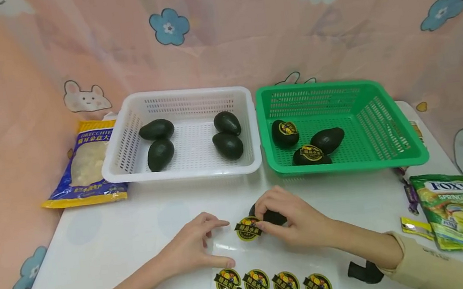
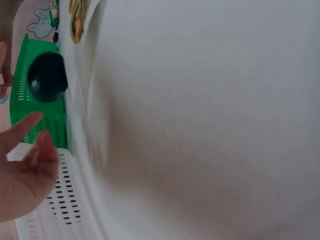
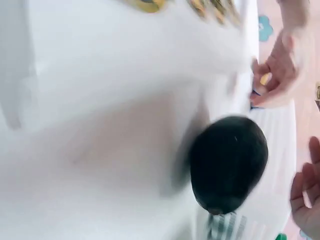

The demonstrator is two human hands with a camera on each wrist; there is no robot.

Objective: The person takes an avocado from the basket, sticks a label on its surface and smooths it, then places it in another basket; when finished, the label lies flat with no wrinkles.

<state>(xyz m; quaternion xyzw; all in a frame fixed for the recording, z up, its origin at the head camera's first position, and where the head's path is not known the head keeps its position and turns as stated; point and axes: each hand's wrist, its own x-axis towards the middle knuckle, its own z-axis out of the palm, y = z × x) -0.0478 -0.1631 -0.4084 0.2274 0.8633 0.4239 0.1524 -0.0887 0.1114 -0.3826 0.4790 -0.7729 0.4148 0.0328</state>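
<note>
My right hand [image 1: 292,216] pinches the edge of a round black-and-gold sticker [image 1: 246,230] between thumb and fingertips. Behind that hand a dark avocado [image 1: 274,217] lies on the white table, partly hidden; it shows whole in the left wrist view [image 2: 47,77] and the right wrist view [image 3: 229,164]. To the left, my left hand [image 1: 194,245] holds nothing, thumb and fingers spread apart just beside the sticker. Below both hands a clear sticker sheet [image 1: 271,255] bears several more stickers in a row along its near edge.
A white basket [image 1: 183,173] with several avocados stands behind. Beside it, a green basket [image 1: 347,166] holds three avocados, two showing stickers. A pasta bag [image 1: 90,162] lies at left, a green candy bag [image 1: 461,215] and small wrapped sweets [image 1: 411,197] at right.
</note>
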